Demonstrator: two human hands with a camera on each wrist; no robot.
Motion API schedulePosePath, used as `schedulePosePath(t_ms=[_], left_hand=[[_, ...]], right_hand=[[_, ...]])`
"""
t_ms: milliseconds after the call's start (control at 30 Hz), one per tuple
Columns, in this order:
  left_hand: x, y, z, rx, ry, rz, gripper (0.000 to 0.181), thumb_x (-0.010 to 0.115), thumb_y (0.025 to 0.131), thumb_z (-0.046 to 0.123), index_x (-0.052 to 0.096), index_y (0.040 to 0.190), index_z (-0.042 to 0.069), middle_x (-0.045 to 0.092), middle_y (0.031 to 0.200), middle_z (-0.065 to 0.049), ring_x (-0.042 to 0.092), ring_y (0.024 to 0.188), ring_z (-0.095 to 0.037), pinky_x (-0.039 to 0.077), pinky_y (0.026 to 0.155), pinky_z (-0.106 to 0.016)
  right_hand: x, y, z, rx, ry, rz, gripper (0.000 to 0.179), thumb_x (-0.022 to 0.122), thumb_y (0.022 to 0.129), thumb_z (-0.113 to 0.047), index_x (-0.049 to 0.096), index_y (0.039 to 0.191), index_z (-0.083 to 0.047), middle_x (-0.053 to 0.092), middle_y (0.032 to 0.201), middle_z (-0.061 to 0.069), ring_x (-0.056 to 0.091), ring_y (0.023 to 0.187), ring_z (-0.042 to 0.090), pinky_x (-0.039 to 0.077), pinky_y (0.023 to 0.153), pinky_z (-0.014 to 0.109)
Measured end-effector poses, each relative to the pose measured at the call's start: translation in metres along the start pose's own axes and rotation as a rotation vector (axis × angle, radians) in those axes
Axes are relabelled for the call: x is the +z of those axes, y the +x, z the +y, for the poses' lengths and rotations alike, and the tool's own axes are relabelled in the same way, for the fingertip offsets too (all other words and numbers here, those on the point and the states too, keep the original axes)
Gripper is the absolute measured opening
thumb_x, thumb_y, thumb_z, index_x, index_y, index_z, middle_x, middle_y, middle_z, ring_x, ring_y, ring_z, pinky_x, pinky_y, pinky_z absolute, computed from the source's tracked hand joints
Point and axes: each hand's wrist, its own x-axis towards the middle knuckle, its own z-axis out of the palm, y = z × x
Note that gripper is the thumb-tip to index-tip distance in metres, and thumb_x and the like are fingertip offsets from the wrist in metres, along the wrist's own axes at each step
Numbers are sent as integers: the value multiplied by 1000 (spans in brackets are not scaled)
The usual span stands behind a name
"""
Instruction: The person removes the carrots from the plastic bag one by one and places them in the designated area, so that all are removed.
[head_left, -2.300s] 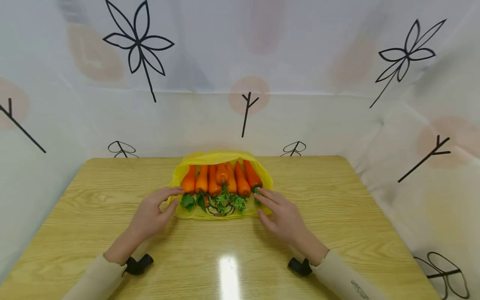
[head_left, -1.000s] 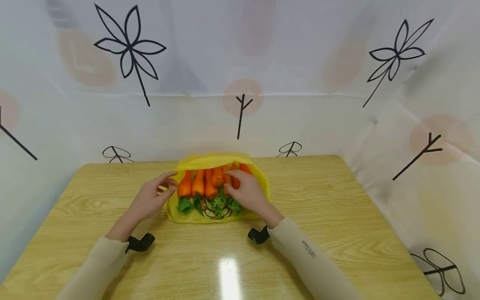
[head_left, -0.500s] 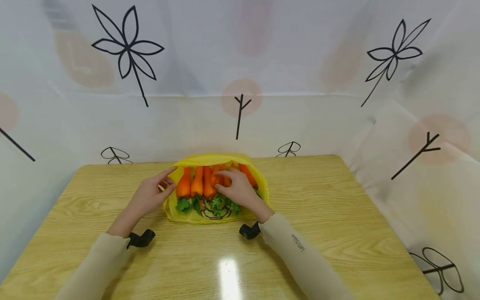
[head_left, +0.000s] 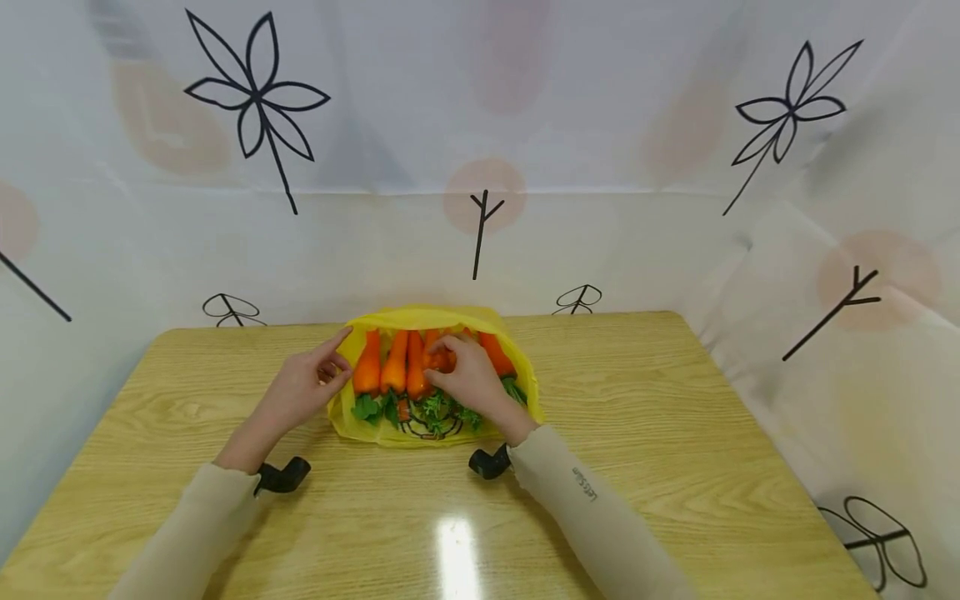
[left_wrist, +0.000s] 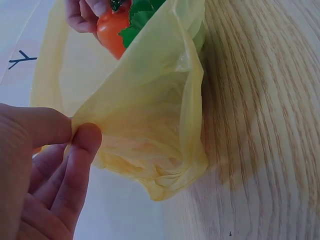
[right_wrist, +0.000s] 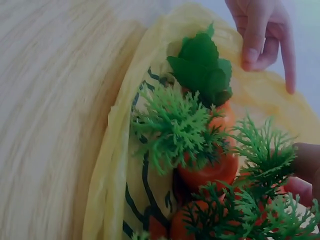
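Observation:
Several orange carrots (head_left: 369, 373) with green leafy tops lie side by side in a yellow plastic bag (head_left: 341, 425). Its mouth gapes toward me. My left hand (head_left: 294, 390) pinches the left edge of the bag between thumb and index finger, plain in the left wrist view, where the bag's film (left_wrist: 135, 115) stretches from the fingertips. Inside the mouth, my right hand (head_left: 478, 382) grips a carrot (head_left: 441, 360) lying on top of the row, partly hidden by its fingers. Feathery greens (right_wrist: 267, 150) partly cover those fingers in the right wrist view.
The bag lies near the back of a wooden table (head_left: 637, 417). White cloth (head_left: 600, 233) with leaf drawings hangs behind and at the sides. A black wrist mount (head_left: 283, 477) sits under my left sleeve, another mount (head_left: 489, 461) under the right.
My right hand has gone from the bag's right edge leftward into its mouth and taken hold of the top carrot. My left hand has shifted slightly up along the left edge.

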Motion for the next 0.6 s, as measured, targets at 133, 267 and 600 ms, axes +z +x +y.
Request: schedulePosePath(t_ms=[133, 267, 600], left_hand=[[-1, 0, 0, 13, 3, 5, 70, 71, 91, 3, 38, 153, 2, 70, 93, -4, 65, 77, -17, 54, 66, -35], [0, 0, 0, 17, 1, 4, 70, 71, 90, 2, 38, 153, 2, 70, 93, -4, 64, 76, -16, 54, 66, -34], [0, 0, 1, 19, 1, -8, 70, 71, 91, 2, 38, 153, 3, 69, 94, -3, 64, 78, -16, 54, 68, -35]], right_hand=[[4, 1, 0, 4, -36, -10, 40, 74, 90, -18, 66, 128, -10, 49, 137, 18, 55, 114, 34, 51, 85, 46], [7, 2, 0, 13, -60, -8, 40, 74, 90, -19, 67, 129, -11, 41, 145, 20, 57, 114, 35, 51, 81, 43], [11, 4, -1, 0, -93, 91, 26, 74, 86, -16, 71, 112, -12, 54, 131, 16, 59, 94, 27, 50, 73, 36]])
